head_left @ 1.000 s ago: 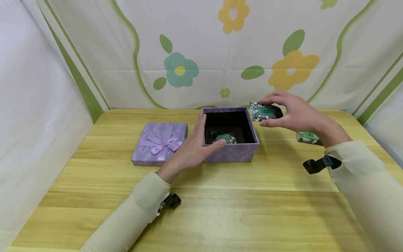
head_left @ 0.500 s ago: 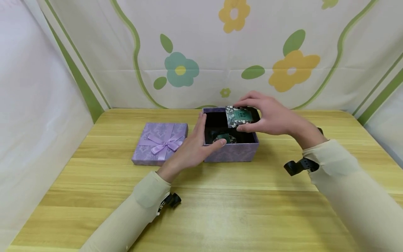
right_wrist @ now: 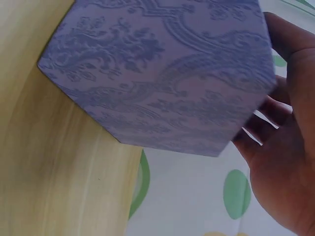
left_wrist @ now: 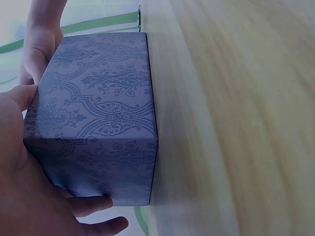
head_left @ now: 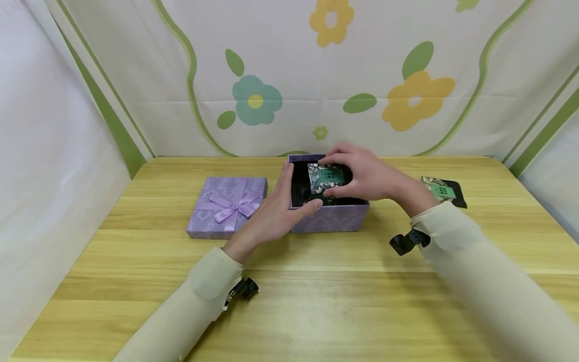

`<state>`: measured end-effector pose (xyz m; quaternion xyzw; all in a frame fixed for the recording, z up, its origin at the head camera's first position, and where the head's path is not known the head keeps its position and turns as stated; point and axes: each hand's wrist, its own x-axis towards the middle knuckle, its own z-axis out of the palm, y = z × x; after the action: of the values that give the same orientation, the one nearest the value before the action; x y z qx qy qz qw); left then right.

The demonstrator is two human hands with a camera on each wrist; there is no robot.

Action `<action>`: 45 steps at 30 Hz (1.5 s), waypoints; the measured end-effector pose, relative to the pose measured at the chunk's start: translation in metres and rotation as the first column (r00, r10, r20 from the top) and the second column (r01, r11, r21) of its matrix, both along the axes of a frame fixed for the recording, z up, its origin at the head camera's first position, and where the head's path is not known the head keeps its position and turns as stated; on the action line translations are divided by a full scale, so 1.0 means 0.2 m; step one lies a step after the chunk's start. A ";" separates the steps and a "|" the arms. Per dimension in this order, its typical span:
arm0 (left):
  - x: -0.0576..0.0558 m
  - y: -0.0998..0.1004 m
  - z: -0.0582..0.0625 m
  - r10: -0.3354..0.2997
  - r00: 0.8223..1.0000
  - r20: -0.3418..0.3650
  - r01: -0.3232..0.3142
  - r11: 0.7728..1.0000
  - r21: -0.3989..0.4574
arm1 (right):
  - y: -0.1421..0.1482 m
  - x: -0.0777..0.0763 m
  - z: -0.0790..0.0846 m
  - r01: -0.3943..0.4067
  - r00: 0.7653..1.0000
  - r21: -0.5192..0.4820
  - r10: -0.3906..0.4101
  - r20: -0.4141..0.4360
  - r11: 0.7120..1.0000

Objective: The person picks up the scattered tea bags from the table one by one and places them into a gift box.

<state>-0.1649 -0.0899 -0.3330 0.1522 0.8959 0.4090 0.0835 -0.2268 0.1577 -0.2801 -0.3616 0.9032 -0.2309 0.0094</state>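
Observation:
A purple patterned gift box [head_left: 330,219] with a black inside stands uncovered at the middle of the table in the head view. My left hand [head_left: 277,211] rests around its front left corner, fingers straight along the left side and thumb on the front rim. Between thumb and fingers, my right hand [head_left: 366,173] pinches a small flat packet [head_left: 329,176] with a dark floral print and green label, within the box opening. It mostly hides another green-labelled packet lying inside. In the right wrist view the gift box [right_wrist: 162,73] blocks sight of the held packet.
The box's purple lid [head_left: 228,207] with a ribbon bow lies to the left of the box. Another green-and-black packet [head_left: 443,192] lies on the wooden table [head_left: 316,301] at the right. A flower-printed curtain [head_left: 289,60] hangs behind the table.
My right hand has carried its packet leftward from beside the box, over the rim and down into the opening. My left hand has stayed at the box corner.

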 end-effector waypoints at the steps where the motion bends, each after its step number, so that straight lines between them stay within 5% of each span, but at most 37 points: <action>1: 0.00 0.00 0.00 0.000 1.000 -0.001 0.000 1.000 -0.001 | -0.01 0.00 -0.01 -0.005 1.000 0.002 0.005 -0.001 1.000; 33: 0.00 0.00 0.00 -0.002 1.000 -0.004 0.002 1.000 0.006 | -0.11 -0.01 -0.11 0.070 0.997 0.247 -0.061 -0.042 0.966; 40: 0.00 -0.01 0.00 -0.002 1.000 -0.004 0.002 1.000 0.002 | -0.11 -0.01 -0.12 0.057 0.998 0.249 -0.046 -0.050 0.967; 45: 0.01 -0.01 0.01 -0.004 1.000 0.002 0.004 1.000 -0.008 | -0.08 0.00 -0.12 0.042 0.999 0.121 -0.043 0.009 0.992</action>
<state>-0.1638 -0.0911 -0.3318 0.1533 0.8971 0.4053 0.0857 -0.2277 0.1417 -0.3034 -0.3396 0.9230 -0.1780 0.0318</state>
